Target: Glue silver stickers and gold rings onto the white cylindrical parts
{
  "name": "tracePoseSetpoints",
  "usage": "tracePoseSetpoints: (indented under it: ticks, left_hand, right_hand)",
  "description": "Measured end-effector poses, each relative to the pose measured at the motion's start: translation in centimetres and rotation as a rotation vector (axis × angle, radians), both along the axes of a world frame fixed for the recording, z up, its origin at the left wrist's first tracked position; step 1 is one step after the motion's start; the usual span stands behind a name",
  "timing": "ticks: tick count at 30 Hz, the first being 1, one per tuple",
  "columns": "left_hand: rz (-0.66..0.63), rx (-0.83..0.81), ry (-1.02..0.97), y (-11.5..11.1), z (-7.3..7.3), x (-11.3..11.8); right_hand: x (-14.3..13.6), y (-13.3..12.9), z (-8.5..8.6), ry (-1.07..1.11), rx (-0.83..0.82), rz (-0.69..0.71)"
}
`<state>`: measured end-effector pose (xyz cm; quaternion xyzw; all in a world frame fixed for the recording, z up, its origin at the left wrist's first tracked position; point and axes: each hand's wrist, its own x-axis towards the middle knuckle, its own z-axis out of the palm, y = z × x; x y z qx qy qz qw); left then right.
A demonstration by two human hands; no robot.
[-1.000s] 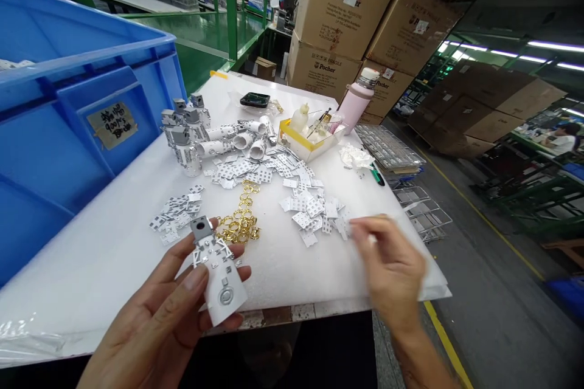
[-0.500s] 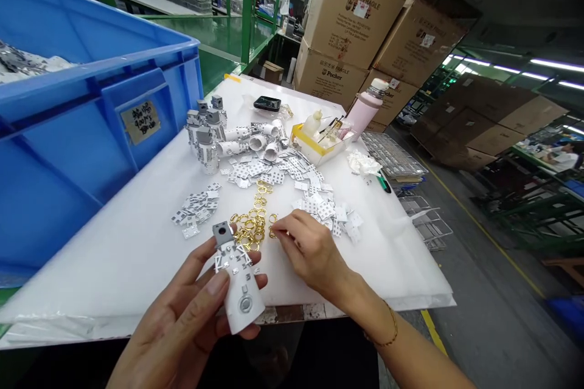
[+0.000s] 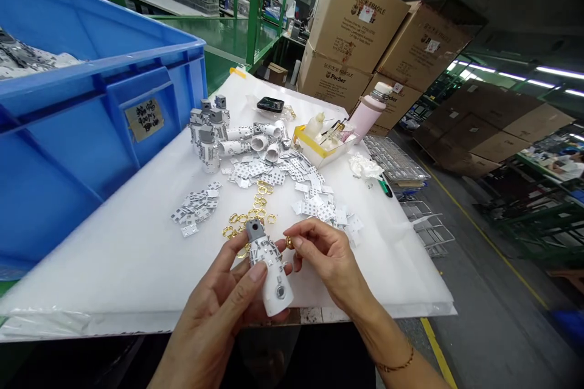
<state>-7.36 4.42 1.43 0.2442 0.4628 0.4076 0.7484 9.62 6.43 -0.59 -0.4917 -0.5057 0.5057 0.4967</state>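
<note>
A white conical part [image 3: 272, 279] with a grey block at its top is held, tilted, in my left hand [image 3: 228, 298], fingers behind it and thumb on its front. Just right of it, my right hand [image 3: 331, 258] pinches a small gold ring [image 3: 289, 242] between thumb and fingertips. Behind my left hand lie loose gold rings [image 3: 235, 219], partly hidden by the held part. Small white plates with grey squares lie in a left pile [image 3: 195, 209] and a right pile [image 3: 325, 209]. More white conical parts [image 3: 210, 155] stand or lie farther back.
A large blue bin [image 3: 150, 85] borders the white table [image 3: 137, 267] at left. At the back are a black device [image 3: 270, 104], a yellow-edged tray [image 3: 314, 147], a pink bottle [image 3: 366, 114] and crumpled tissue [image 3: 365, 166]. Cartons [image 3: 356, 18] stand beyond; a green-handled tool [image 3: 385, 186] lies at right.
My left hand and the white part have moved right. My right hand has come off the table with a gold ring and now sits beside the part. The camera view has shifted slightly.
</note>
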Motion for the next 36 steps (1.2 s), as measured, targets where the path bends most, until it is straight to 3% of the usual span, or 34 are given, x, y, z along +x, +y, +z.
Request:
tracePoseSetpoints:
  ticks: [7, 14, 18, 22, 30, 33, 36]
  left_hand:
    - [0.032, -0.03, 0.053, 0.0, 0.7, 0.3]
    - [0.016, 0.004, 0.076, -0.6, 1.0, 0.7]
    - [0.004, 0.042, 0.042, -0.4, 0.7, 0.3]
    - [0.095, 0.086, 0.026, -0.4, 0.5, 0.1]
    - [0.142, 0.084, 0.051, -0.5, -0.4, 0.2]
    - [0.14, 0.082, 0.05, -0.4, -0.4, 0.2]
    - [0.112, 0.062, 0.017, -0.6, 0.0, 0.4]
  right_hand:
    - [-0.4, -1.0, 0.3, 0.152, -0.002, -0.01]
    - [0.4, -1.9, 0.3, 0.149, 0.058, -0.053]
    - [0.9, -2.9, -0.3, 0.027, 0.201, -0.109]
    - [1.1, -3.8, -0.6, -0.116, 0.312, -0.122]
    - [0.8, -4.5, 0.0, -0.319, 0.467, -0.104]
    - [0.6, -4.5, 0.0, -0.171, 0.351, -0.134]
    - [0.4, -4.5, 0.1, 0.193, 0.106, -0.117]
